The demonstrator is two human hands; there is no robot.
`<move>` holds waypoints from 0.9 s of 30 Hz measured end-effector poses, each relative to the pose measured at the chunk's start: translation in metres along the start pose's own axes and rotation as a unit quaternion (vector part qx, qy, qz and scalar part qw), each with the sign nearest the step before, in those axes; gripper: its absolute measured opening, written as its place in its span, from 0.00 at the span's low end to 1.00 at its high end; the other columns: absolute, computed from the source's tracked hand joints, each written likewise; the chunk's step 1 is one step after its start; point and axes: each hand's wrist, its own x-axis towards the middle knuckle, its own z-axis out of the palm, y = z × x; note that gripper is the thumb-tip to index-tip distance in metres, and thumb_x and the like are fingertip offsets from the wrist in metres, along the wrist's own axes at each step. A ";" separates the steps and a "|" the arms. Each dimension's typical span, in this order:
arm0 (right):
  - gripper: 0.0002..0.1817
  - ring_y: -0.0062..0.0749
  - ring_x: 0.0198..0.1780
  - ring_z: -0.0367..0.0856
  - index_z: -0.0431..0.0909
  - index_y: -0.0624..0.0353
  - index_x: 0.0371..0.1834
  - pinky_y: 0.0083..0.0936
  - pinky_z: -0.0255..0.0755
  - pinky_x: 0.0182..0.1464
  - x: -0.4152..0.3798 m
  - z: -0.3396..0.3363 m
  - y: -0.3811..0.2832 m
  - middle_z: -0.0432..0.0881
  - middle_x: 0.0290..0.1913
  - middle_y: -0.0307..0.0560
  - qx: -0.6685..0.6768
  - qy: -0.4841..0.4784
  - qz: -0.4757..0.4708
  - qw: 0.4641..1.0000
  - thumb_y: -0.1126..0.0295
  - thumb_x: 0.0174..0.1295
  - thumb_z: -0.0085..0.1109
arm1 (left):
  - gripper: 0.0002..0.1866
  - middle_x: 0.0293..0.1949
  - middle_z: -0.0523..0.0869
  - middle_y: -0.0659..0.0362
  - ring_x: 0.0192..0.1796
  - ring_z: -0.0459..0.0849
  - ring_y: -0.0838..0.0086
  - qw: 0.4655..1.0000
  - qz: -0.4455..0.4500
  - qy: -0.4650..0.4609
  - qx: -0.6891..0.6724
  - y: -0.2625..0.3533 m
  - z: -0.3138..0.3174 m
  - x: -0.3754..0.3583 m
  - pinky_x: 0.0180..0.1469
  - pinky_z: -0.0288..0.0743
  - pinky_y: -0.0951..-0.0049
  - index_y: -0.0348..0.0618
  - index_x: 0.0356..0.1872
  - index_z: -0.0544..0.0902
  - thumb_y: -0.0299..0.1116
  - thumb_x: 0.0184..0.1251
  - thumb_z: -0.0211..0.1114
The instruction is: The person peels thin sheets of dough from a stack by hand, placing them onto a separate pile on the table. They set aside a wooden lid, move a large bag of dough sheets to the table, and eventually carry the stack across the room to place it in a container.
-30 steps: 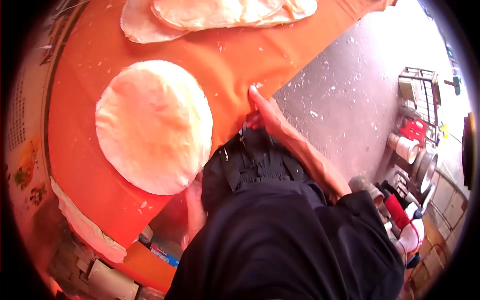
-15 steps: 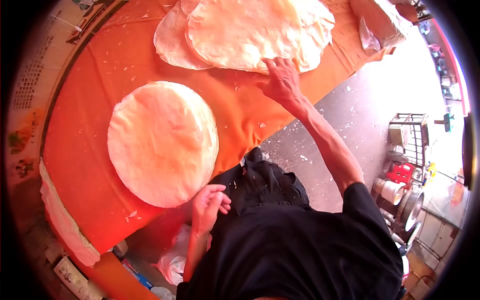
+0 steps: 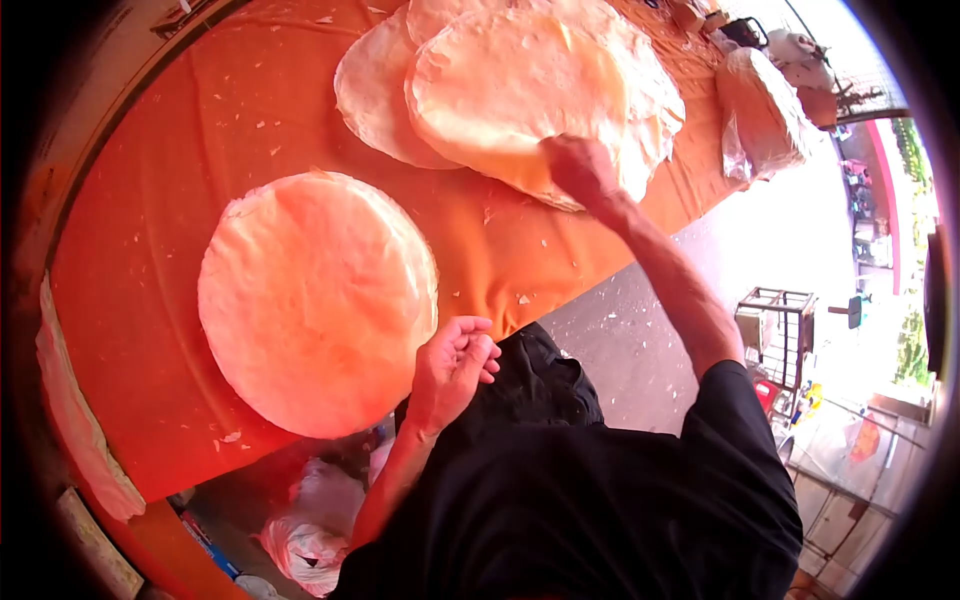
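A neat round stack of thin, pale flatbread sheets (image 3: 315, 300) lies on the orange cloth (image 3: 130, 290), left of centre. Farther back is a looser pile of such sheets (image 3: 390, 90), overlapping unevenly. At the near edge of that pile my right hand (image 3: 585, 172) is closed on the top flatbread sheet (image 3: 510, 85), whose edge bends up beside the fingers; the fingertips are partly hidden. My left hand (image 3: 455, 368) is near the right side of the neat stack, above my lap, its fingers curled in and nothing visible in them.
A plastic-wrapped stack (image 3: 762, 115) sits at the table's far right. Small crumbs and flakes dot the cloth. White plastic bags (image 3: 315, 520) lie below the near table edge. A metal rack (image 3: 775, 330) stands on the floor (image 3: 640, 340) to the right.
My right hand has closed at the sheet's near edge and pulled it up into a bend. My left hand has risen slightly to the right. The view has shifted.
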 end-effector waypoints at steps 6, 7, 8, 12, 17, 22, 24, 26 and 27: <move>0.11 0.40 0.32 0.86 0.87 0.48 0.36 0.33 0.77 0.31 0.112 -0.167 0.145 0.86 0.33 0.46 -0.107 0.242 -0.055 0.963 0.65 0.64 0.53 | 0.12 0.33 0.83 0.55 0.33 0.82 0.77 1.000 0.005 0.020 -0.023 -0.008 0.028 0.051 0.35 0.78 0.79 0.33 0.50 0.75 0.32 0.75 0.56; 0.08 0.43 0.35 0.85 0.85 0.53 0.38 0.34 0.76 0.35 0.119 -0.197 0.137 0.86 0.35 0.50 -0.144 0.350 -0.059 0.924 0.64 0.61 0.60 | 0.12 0.33 0.83 0.56 0.33 0.82 0.77 0.999 0.010 0.028 -0.033 -0.007 0.034 0.064 0.35 0.78 0.79 0.34 0.50 0.75 0.32 0.75 0.56; 0.12 0.45 0.38 0.84 0.83 0.57 0.40 0.35 0.75 0.40 0.116 -0.230 0.116 0.86 0.37 0.54 -0.177 0.450 -0.061 0.873 0.63 0.58 0.67 | 0.12 0.33 0.83 0.56 0.32 0.82 0.77 0.998 0.012 0.037 -0.043 -0.007 0.041 0.077 0.35 0.78 0.80 0.34 0.50 0.75 0.32 0.75 0.55; 0.07 0.40 0.33 0.85 0.86 0.51 0.34 0.32 0.78 0.33 0.070 -0.268 0.079 0.86 0.32 0.48 -0.037 0.167 0.039 0.985 0.69 0.62 0.56 | 0.15 0.35 0.83 0.57 0.32 0.82 0.78 0.990 0.077 0.108 0.042 0.002 0.072 0.132 0.35 0.78 0.79 0.34 0.54 0.74 0.31 0.71 0.58; 0.04 0.49 0.30 0.82 0.77 0.57 0.25 0.40 0.75 0.30 0.049 -0.090 0.101 0.81 0.27 0.52 0.077 0.044 -0.165 0.982 0.78 0.48 0.52 | 0.19 0.46 0.80 0.53 0.42 0.82 0.73 0.940 0.083 0.324 -0.072 -0.027 0.076 0.200 0.43 0.80 0.73 0.31 0.57 0.73 0.30 0.69 0.60; 0.02 0.49 0.30 0.80 0.76 0.58 0.25 0.39 0.74 0.30 0.043 -0.050 0.108 0.80 0.26 0.51 0.120 -0.004 -0.192 0.974 0.76 0.49 0.53 | 0.16 0.42 0.82 0.57 0.38 0.82 0.72 0.920 0.099 0.268 -0.269 -0.027 0.076 0.208 0.43 0.82 0.70 0.33 0.55 0.74 0.30 0.71 0.58; 0.03 0.48 0.31 0.80 0.77 0.57 0.26 0.39 0.75 0.31 0.045 -0.093 0.090 0.79 0.26 0.51 0.142 0.044 -0.186 0.971 0.76 0.50 0.53 | 0.13 0.41 0.82 0.57 0.37 0.82 0.72 0.923 0.059 0.254 -0.283 -0.023 0.082 0.209 0.43 0.82 0.69 0.37 0.54 0.74 0.31 0.73 0.55; 0.03 0.47 0.32 0.80 0.77 0.58 0.27 0.38 0.75 0.32 0.028 -0.061 0.075 0.78 0.26 0.51 0.208 0.035 -0.225 0.951 0.75 0.50 0.54 | 0.12 0.42 0.83 0.57 0.37 0.83 0.71 0.929 0.039 0.243 -0.277 -0.017 0.091 0.214 0.42 0.82 0.68 0.39 0.53 0.75 0.32 0.74 0.53; 0.05 0.46 0.32 0.80 0.78 0.58 0.29 0.37 0.76 0.32 0.017 -0.044 0.069 0.78 0.26 0.51 0.204 -0.019 -0.230 0.951 0.75 0.50 0.54 | 0.13 0.44 0.83 0.57 0.38 0.84 0.69 0.926 0.018 0.245 -0.287 -0.018 0.091 0.216 0.43 0.83 0.65 0.41 0.53 0.75 0.34 0.74 0.53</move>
